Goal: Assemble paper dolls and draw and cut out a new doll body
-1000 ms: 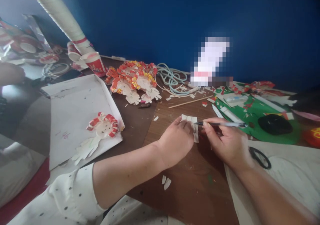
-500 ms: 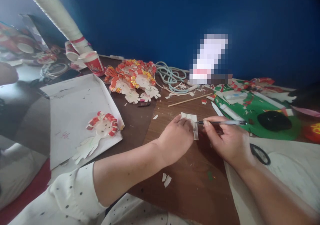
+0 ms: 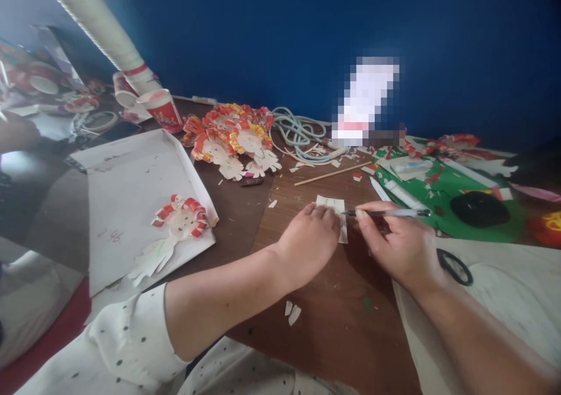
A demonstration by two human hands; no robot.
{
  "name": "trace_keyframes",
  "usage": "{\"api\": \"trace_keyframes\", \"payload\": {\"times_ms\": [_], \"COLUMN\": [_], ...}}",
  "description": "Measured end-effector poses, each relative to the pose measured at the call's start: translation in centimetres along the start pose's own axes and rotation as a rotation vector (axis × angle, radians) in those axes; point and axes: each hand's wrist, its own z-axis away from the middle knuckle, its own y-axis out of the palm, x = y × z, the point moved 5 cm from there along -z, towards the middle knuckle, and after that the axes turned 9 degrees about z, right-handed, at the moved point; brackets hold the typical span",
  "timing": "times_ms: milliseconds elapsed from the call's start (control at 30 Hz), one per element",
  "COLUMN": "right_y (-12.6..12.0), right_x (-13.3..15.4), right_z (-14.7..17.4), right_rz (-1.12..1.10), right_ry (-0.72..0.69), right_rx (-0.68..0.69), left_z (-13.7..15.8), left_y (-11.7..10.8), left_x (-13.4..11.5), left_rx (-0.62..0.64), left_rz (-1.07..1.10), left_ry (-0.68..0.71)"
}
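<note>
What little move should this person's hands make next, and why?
Probably a short pen stroke on the small white paper: the right hand holds the clear-barrelled pen with its tip at the paper, and the left hand rests over it, seemingly steadying it. Whether the tip touches, I can't tell.

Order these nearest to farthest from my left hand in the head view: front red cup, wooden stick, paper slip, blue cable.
From your left hand:
1. Paper slip, partly under it
2. Wooden stick, just beyond
3. Blue cable, farther back
4. Front red cup, back left
</note>
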Motion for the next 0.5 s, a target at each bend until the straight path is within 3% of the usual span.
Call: {"api": "trace_keyframes", "payload": {"times_ms": [500], "right_y": [-0.19], "right_x": [0.12], "right_z": [0.09], "right_rz": [0.001], "right_ry": [-0.016], "right_rx": [-0.016], "left_z": [0.11], "left_y": [-0.02], "left_x": [0.04], "left_rx": [0.029], "left_rz": [0.046], "left_ry": [-0.016]}}
